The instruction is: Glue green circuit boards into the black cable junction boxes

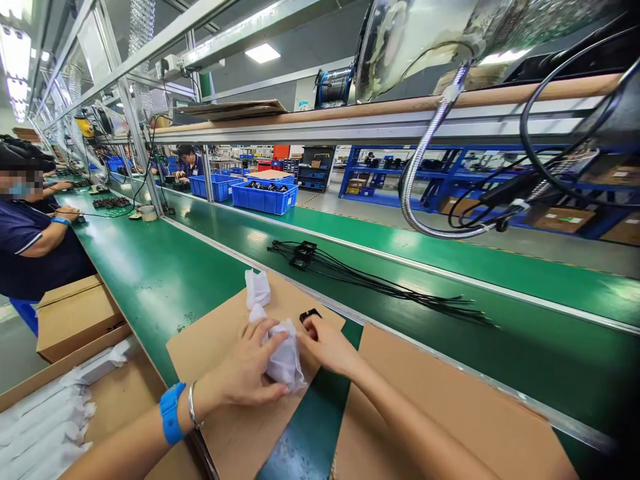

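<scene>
My left hand [253, 367] is curved over a white wrapped bundle [285, 357], thumb and fingers against its thin, crumpled wrapping. What lies inside is hidden. More white wrapping [257, 289] extends beyond my fingers over a cardboard sheet [210, 340]. At the bundle's right side, my right hand [327, 343] has its fingers curled closed. A small black part [310, 313] shows just past those fingertips; whether they grip it or the wrapping's edge I cannot tell.
Black cables [370, 277] lie on the green bench beyond a metal rail. An open carton [125, 400] of white-wrapped items stands lower left. Another cardboard sheet [425, 413] is at right. A flexible metal hose [415, 180] hangs overhead. A co-worker [37, 233] sits at left.
</scene>
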A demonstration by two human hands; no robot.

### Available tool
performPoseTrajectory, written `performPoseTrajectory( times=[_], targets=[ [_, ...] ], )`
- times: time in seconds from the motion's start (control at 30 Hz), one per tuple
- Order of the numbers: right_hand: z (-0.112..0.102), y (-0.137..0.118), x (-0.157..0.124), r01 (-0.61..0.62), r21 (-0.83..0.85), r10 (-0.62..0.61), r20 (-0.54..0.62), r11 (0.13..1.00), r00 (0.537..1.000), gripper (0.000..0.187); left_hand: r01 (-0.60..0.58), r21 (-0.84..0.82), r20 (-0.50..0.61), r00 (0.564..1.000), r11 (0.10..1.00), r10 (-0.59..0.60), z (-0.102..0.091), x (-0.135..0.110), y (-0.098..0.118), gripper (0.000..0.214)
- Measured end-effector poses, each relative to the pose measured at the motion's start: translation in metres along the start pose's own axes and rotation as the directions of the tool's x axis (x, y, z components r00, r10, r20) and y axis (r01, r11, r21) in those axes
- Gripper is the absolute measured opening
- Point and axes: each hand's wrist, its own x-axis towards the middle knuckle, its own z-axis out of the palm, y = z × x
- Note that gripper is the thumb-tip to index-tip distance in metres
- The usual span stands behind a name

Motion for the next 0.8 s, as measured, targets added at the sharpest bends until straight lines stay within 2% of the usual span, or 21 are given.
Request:
performPoseTrajectory(
  times=[0.1, 0.2, 0.3, 0.43, 0.53, 0.6, 0.67, 0.8],
  targets=[
    [0.001, 0.000, 0.005, -0.070, 0.004, 0.069, 0.009, 0.998, 0.998, 0.027, -0.042, 0.018, 0.008, 0.999, 0.999, 0.042, 0.016, -0.001, 0.005, 0.090],
    [-0.015, -0.007, 0.009, -0.111, 0.062, 0.112, -0.017, 0.992, 0.994, 0.026, -0.025, 0.029, 0.024, 0.999, 0.999, 0.024, 0.024, -0.007, 0.011, 0.101],
    [-0.027, -0.013, 0.010, -0.156, 0.110, 0.157, -0.002, 0.982, 0.988, 0.031, 0.000, 0.055, 0.018, 1.000, 0.998, -0.001, 0.028, -0.010, 0.016, 0.101],
    [-0.013, -0.013, 0.001, -0.177, 0.127, 0.161, 0.127, 0.976, 0.979, 0.035, 0.017, 0.083, -0.023, 1.000, 0.996, -0.015, 0.035, -0.013, 0.017, 0.093],
    [-0.009, -0.013, -0.006, -0.141, 0.188, 0.121, 0.116, 0.972, 0.986, 0.032, 0.029, 0.083, -0.078, 0.997, 0.996, -0.022, 0.040, -0.015, 0.015, 0.095],
    [-0.022, -0.017, -0.010, -0.115, 0.244, 0.104, 0.057, 0.963, 0.993, 0.032, 0.041, 0.077, -0.120, 0.992, 0.996, -0.032, 0.042, -0.016, 0.015, 0.099],
    [-0.046, -0.028, -0.015, -0.082, 0.295, 0.091, -0.017, 0.952, 0.996, 0.036, 0.059, 0.076, -0.143, 0.989, 0.995, -0.048, 0.042, -0.016, 0.017, 0.099],
    [-0.097, -0.058, -0.027, 0.008, 0.347, 0.043, -0.139, 0.938, 0.989, 0.043, 0.041, 0.093, -0.118, 0.993, 0.995, -0.030, 0.037, -0.015, 0.021, 0.095]
  ],
)
